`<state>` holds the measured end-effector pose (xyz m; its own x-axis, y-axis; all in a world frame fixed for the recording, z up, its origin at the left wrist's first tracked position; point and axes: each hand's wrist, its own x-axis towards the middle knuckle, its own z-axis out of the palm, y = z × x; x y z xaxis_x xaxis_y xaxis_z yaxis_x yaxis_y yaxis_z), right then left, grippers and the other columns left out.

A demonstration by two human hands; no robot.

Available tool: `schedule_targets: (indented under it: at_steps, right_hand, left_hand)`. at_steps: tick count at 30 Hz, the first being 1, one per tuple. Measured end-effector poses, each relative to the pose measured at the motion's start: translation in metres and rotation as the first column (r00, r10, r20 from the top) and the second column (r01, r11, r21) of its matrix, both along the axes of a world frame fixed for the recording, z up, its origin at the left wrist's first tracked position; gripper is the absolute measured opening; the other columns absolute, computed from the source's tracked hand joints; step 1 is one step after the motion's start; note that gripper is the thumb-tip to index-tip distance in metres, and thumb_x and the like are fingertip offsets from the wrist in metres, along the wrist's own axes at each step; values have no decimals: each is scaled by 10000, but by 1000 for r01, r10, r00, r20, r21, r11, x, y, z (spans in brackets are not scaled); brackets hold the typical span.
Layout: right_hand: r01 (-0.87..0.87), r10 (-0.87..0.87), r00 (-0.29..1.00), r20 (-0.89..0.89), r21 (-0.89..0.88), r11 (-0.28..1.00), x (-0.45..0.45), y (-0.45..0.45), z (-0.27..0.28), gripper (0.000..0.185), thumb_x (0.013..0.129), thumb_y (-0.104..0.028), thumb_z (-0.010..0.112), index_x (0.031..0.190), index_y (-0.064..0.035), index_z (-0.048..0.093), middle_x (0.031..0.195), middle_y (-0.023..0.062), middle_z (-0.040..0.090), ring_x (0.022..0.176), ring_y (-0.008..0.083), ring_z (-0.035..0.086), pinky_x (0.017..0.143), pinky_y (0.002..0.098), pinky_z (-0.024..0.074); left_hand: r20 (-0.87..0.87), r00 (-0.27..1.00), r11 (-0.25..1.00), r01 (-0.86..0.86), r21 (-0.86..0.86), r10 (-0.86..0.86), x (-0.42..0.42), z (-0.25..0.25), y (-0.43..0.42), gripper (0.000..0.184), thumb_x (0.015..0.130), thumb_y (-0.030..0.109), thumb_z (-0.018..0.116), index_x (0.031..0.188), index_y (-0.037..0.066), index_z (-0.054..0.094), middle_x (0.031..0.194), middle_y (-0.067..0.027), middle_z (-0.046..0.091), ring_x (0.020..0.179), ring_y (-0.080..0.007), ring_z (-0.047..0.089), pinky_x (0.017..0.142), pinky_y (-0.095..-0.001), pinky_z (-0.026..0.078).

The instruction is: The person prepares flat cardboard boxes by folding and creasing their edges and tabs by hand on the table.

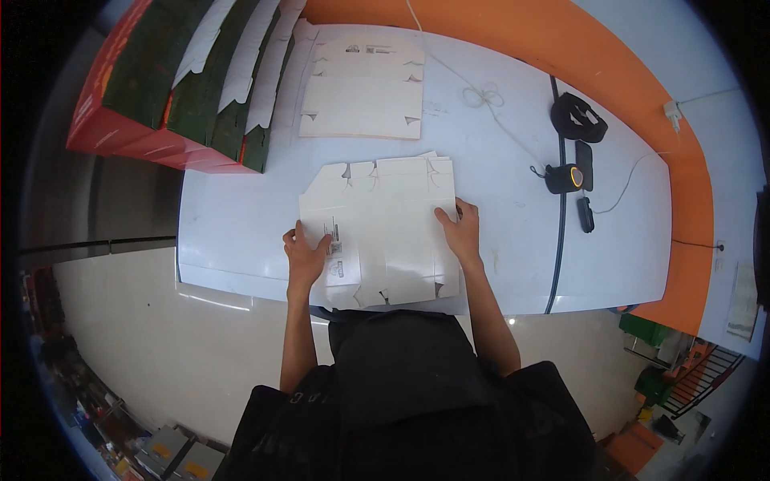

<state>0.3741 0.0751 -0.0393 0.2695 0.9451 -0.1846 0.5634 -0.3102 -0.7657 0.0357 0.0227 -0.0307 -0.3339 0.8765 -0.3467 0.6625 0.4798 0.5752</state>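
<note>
Flat white cut cardboard sheets (393, 224) with notched edges and small printed marks lie at the table's front edge, before the person's body. My left hand (305, 255) grips their left edge, thumb on top near the printed code. On the right edge, my right hand (459, 228) has its thumb on top and its fingers curled at the side, partly hidden. Farther back on the table rests another stack of flat white cardboard (362, 92), touched by neither hand.
Red and green boxes (160, 144) with raised white flaps stand at the back left of the white table (233, 232). Toward the right are a black strap (579, 118), a round black device (564, 178), a small black item (586, 215) and a coiled white cable (483, 97).
</note>
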Motion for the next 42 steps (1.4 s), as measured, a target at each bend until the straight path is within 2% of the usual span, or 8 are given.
schedule_targets:
  at_steps: [7,9,15,24,30,33,36,42]
  right_hand:
    - [-110,109,992,68,7,994,0,17,5,622,807,-289,767,1319,7,574,1267,238,532,1156,398,540,1007,478,452]
    - [-145,137,984,116,58,988,-4,23,8,626,797,-286,772,1310,15,575,1258,241,537,1159,402,537,1008,482,456]
    - [-104,142,940,311,-137,985,-11,25,10,664,770,-267,795,1326,26,583,1251,244,556,1157,384,559,1014,463,471]
    - [-114,116,976,185,-23,993,5,27,29,447,765,-309,820,1081,-7,723,1114,174,637,1000,322,643,877,416,520]
    - [-102,90,986,139,77,992,-2,13,34,496,790,-319,807,1134,17,685,1113,176,638,1039,336,648,913,424,520]
    - [-89,90,982,168,-15,996,-5,11,40,569,801,-311,798,1217,35,621,1147,195,634,1072,349,643,936,429,516]
    - [-62,61,997,50,13,998,-7,9,41,545,804,-266,782,1205,43,583,1176,250,600,1091,402,619,953,473,493]
    - [73,-74,995,-61,-19,997,-18,1,58,521,830,-230,759,1216,49,548,1045,249,692,979,404,680,883,457,527]
  left_hand:
    - [326,943,997,-67,-29,73,0,12,-37,976,856,371,767,1503,-145,249,1453,-310,333,1321,-412,454,1082,-424,434]
    - [307,948,996,-86,-6,84,11,13,-48,979,859,364,767,1508,-143,237,1479,-314,313,1349,-419,431,1094,-424,423]
    - [387,909,987,-160,-13,153,22,17,-58,978,871,349,764,1523,-128,212,1504,-308,328,1393,-412,398,1101,-434,419]
    - [469,852,970,-239,-50,234,19,29,-49,937,879,355,764,1562,-13,238,1503,-307,362,1385,-387,419,1059,-448,455]
    - [513,814,955,-292,-47,274,17,35,-52,881,894,366,748,1553,9,285,1468,-315,432,1350,-373,471,1045,-437,460]
    - [529,807,955,-295,-25,263,15,32,-54,858,899,366,744,1549,20,303,1452,-309,453,1335,-365,490,1046,-438,457]
    - [530,806,954,-298,-21,264,13,32,-54,838,900,365,744,1540,25,321,1445,-300,461,1332,-361,493,1047,-443,452]
    - [488,811,937,-348,-40,322,17,45,-51,829,891,367,755,1525,28,342,1433,-277,468,1328,-367,488,1053,-442,441]
